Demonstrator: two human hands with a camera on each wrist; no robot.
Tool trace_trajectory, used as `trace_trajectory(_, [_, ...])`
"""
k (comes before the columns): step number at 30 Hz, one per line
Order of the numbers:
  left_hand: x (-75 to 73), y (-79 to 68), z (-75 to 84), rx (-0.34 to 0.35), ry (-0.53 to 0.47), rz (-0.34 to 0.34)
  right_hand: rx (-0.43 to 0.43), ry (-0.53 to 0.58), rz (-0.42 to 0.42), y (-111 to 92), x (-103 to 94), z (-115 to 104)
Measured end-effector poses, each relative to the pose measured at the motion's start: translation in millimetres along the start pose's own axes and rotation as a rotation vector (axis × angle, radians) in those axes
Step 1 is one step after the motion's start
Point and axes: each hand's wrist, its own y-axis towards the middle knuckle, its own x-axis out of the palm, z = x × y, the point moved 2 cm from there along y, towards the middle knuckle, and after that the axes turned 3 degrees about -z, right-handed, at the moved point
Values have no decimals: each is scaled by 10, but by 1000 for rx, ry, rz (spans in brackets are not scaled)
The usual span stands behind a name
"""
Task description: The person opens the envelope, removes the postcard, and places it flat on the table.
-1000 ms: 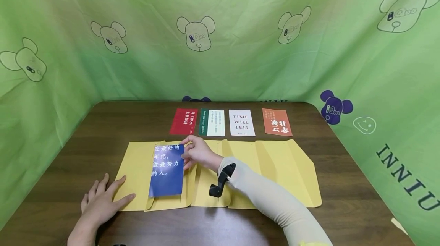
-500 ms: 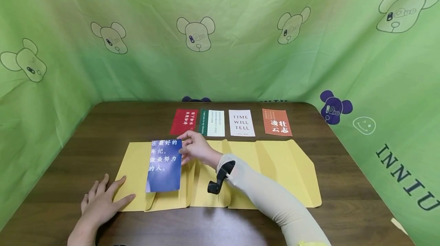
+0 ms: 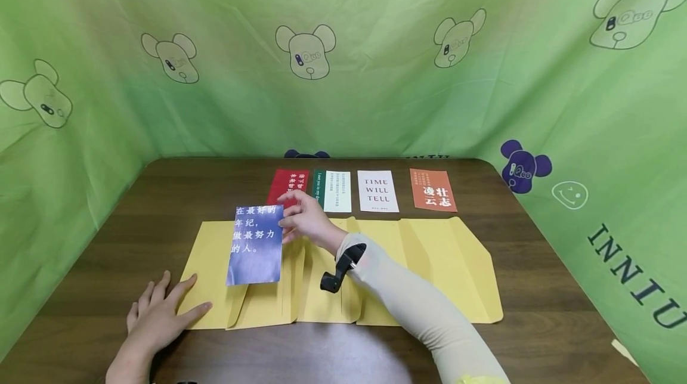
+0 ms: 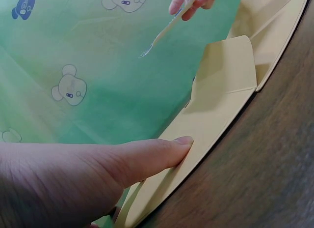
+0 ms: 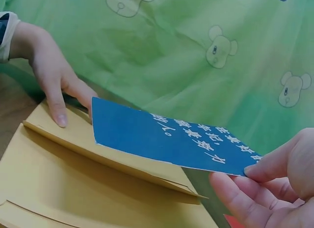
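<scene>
A blue card (image 3: pixel 256 253) with white Chinese writing hangs above the yellow envelopes. My right hand (image 3: pixel 307 220) pinches its right edge near the top corner, thumb on the printed face and fingers beneath, as the right wrist view shows. With fingers spread, my left hand (image 3: pixel 166 306) rests on the left end of the leftmost envelope (image 3: pixel 206 265). In the left wrist view the thumb (image 4: pixel 162 156) lies flat on that envelope. Several yellow envelopes overlap in a row to the right, flaps unfolded, and the rightmost envelope (image 3: pixel 451 271) has its flap pointing right.
Along the far side of the brown table (image 3: pixel 161 193) lie a red card (image 3: pixel 284 184), partly hidden by my right hand, a green and white card (image 3: pixel 337 192), a white card (image 3: pixel 378 191) and an orange card (image 3: pixel 432 190). A green printed curtain (image 3: pixel 343 115) encloses the table.
My right hand has lifted the blue card and carried it away from me and slightly left, uncovering more of the envelopes below. My left hand has stayed in place.
</scene>
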Motion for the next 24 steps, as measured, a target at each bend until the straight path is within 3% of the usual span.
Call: trace_trajectory(24, [-17, 5, 20, -14, 12, -23, -23, -102, -20, 128, -9, -6])
